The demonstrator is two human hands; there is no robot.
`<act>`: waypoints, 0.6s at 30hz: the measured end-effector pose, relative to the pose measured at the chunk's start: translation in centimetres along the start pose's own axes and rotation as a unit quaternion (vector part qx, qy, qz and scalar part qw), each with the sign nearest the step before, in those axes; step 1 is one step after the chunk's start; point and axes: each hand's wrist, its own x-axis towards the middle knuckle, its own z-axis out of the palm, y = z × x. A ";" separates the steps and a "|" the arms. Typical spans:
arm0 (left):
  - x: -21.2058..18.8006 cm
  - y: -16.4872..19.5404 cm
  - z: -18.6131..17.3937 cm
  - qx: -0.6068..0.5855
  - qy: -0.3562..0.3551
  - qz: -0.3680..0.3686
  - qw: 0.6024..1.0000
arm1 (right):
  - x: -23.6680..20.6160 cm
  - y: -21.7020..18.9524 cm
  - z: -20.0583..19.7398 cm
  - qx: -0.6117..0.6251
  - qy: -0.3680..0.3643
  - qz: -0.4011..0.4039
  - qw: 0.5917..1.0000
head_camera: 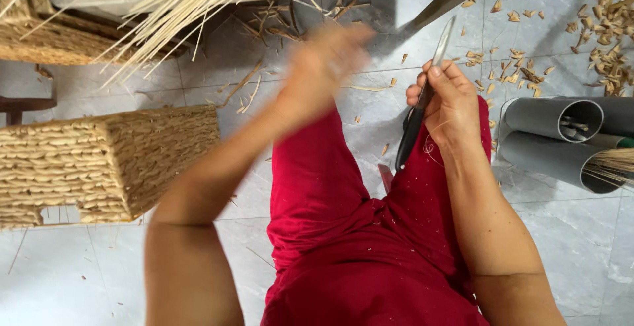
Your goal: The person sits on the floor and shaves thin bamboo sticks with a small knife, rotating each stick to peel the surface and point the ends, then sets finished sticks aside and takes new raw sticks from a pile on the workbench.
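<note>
right hand (449, 101) grip wraps slim black-handled steel knife (422, 101).

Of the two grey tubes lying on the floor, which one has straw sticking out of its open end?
The lower grey tube, nearer the person: pale straw fans out of its mouth. The upper grey tube shows only a few short sticks inside.

The right hand (448, 101) is gripping a black-handled knife (422, 98), blade pointing to twelve o'clock. The blurred left hand (323, 65) is reaching toward pale reed stalks (178, 9) at eleven o'clock. A woven basket (105, 164) is sitting at nine o'clock.
</note>
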 end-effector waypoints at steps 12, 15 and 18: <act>-10.0 5.6 8.4 -0.176 0.101 -0.120 0.972 | -7.0 -3.8 -6.8 -0.346 -0.019 -0.254 0.903; -12.1 4.2 4.1 -0.226 0.121 -0.199 0.946 | -10.5 -4.7 -8.1 -0.420 -0.053 -0.239 0.874; -11.7 4.7 3.3 -0.285 0.140 -0.232 0.919 | -12.4 -2.6 -9.2 -0.544 -0.022 -0.271 0.794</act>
